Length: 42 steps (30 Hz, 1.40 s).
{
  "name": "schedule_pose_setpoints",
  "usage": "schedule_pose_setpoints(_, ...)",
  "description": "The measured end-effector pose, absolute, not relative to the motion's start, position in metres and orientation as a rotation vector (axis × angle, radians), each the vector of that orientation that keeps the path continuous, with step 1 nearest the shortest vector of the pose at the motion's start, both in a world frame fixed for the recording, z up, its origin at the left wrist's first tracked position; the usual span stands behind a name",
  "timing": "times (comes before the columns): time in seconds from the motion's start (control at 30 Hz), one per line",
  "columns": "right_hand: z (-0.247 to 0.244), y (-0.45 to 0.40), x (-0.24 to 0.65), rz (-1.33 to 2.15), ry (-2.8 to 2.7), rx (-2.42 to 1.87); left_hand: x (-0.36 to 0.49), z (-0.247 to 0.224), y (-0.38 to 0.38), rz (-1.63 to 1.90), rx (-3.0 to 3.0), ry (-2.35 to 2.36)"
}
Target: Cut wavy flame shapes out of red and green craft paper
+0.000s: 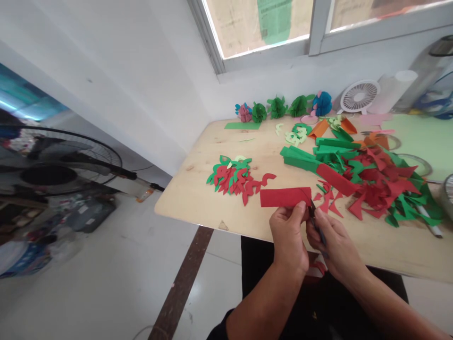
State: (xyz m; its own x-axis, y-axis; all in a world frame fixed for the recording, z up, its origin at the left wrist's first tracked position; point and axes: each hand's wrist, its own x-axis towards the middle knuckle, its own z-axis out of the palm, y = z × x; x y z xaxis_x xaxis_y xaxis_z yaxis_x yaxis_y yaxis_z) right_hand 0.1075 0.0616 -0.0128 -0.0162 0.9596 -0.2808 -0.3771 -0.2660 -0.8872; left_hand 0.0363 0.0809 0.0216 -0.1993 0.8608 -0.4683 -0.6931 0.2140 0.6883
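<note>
A strip of red paper is pinched near its right end between the thumb and fingers of my left hand. My right hand is closed around a pair of dark scissors, whose blades meet the strip's right end. A thin curved line shows on the paper there. To the left lies a pile of red and green cut paper shapes. Small red scraps are just beyond my right hand.
Red and green paper offcuts heap up on the table's right side, beside folded green strips. Paper figures and a small white fan line the wall. A large floor fan stands left of the table.
</note>
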Motion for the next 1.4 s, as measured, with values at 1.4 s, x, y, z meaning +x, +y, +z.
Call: schedule_pose_setpoints(1.4, -0.008, 0.06, 0.108, 1.433, -0.898, -1.314, 0.024, 0.02, 0.082, 1.297, 0.339, 1.067)
